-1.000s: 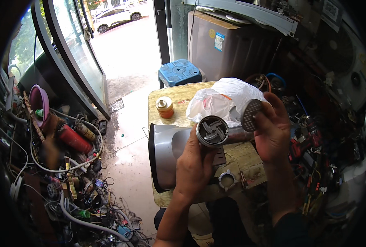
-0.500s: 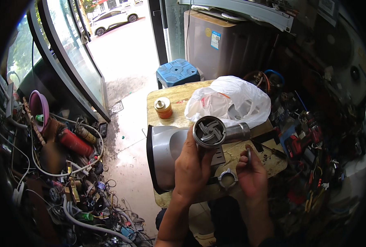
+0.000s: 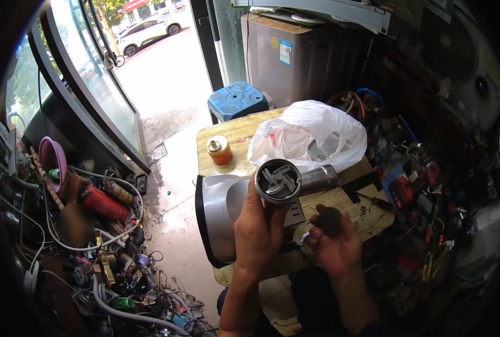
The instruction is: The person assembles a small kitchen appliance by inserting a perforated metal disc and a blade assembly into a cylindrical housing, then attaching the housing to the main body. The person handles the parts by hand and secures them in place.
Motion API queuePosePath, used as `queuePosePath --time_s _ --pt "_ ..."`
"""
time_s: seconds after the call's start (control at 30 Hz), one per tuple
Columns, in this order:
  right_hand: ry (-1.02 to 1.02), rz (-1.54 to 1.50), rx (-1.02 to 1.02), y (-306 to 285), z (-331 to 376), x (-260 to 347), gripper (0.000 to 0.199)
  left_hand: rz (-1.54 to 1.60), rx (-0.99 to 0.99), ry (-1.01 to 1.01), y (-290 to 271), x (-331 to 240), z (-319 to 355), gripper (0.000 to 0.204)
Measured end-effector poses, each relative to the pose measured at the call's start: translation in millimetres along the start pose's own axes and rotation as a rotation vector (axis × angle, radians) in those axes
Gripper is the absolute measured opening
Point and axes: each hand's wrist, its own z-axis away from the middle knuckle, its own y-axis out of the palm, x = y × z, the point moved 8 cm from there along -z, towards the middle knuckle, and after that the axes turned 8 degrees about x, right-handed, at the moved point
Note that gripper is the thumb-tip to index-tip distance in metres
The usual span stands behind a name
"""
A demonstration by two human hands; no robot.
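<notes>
My left hand (image 3: 255, 238) is wrapped round a meat grinder head (image 3: 320, 178), a metal housing with its round mouth tilted up toward me. Inside that mouth sits a curved, multi-armed cutting blade (image 3: 278, 180). A dark round grinder plate (image 3: 329, 221) is pinched in the fingers of my right hand (image 3: 340, 253), a little right of and below the head. Behind my left hand lies the silver grinder body (image 3: 219, 205) on the table. A metal ring (image 3: 304, 239) on the tabletop is mostly hidden by my right fingers.
On the wooden table (image 3: 368, 210) stand a jar of orange liquid (image 3: 219, 150) and a white plastic bag (image 3: 328, 126). A screwdriver (image 3: 375, 200) lies at its right. Beyond is a blue stool (image 3: 237, 101). Cables and parts litter the floor at left; tools crowd the right.
My right hand has turned the plate from edge-on to showing its flat face, and now covers much of the ring. The left hand still holds the grinder head.
</notes>
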Motion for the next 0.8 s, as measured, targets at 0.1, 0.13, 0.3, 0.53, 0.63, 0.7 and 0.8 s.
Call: queuePosePath --time_s 0.1,0.13,0.3,0.53,0.63,0.7,0.8 --pt "0.025 -0.016 0.034 0.7 -1.2 -2.9 0.067 -0.013 -0.001 -0.013 -0.6 0.4 0.2 0.073" --pt "0.027 -0.01 0.041 3.6 -0.6 -3.3 0.067 -0.01 -0.001 -0.022 -0.5 2.2 0.8 0.073" --pt "0.045 0.032 0.119 9.8 -0.3 -4.5 0.07 0.013 -0.009 -0.025 -1.4 1.7 1.1 0.073" --pt "0.059 0.017 0.169 14.8 1.7 -6.9 0.074 0.005 -0.005 -0.016 -0.5 1.8 0.5 0.073" --pt "0.061 0.001 0.166 16.7 2.6 -6.7 0.075 0.024 -0.004 -0.019 -1.1 -0.4 0.6 0.072" --pt "0.061 -0.013 0.173 17.6 2.5 -6.0 0.075 0.028 -0.012 -0.006 -1.8 -2.5 -0.2 0.071" --pt "0.06 -0.036 0.18 16.8 2.8 -4.7 0.076 0.008 -0.034 0.034 -1.4 -3.0 -1.1 0.067"
